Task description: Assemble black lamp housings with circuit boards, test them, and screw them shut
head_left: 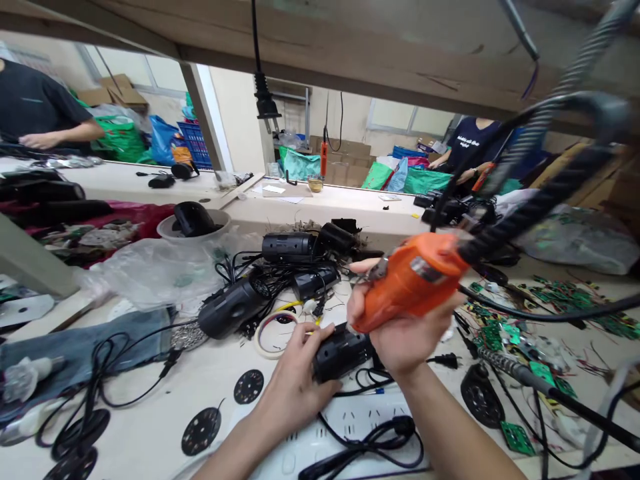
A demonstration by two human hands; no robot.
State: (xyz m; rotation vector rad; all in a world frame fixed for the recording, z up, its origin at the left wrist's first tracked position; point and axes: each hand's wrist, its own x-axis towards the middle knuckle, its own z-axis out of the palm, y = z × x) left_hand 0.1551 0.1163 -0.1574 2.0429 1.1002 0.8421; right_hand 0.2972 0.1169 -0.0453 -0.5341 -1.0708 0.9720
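Observation:
My left hand (300, 373) is closed round the left end of a black cylindrical plastic housing (343, 351), holding it down over the bench. Wrapped round an orange electric screwdriver (407, 283) is my right hand (415, 333), just above the housing's right end. The tool tilts down to the left, and its tip is hidden behind my fingers. A black cable runs from its upper end. Just beyond my left hand lies a roll of tape (270, 333). Under both hands is a white power strip (350, 423) with a coiled black cord (367, 447) on it.
Several black housings (235, 307) with tangled cords lie behind. Green circuit boards (517, 437) and loose wires spread at right. Black perforated discs (201, 430) and a jeans-like cloth (85, 360) are at left. A plug (265, 100) hangs from the shelf. Two people work across the bench.

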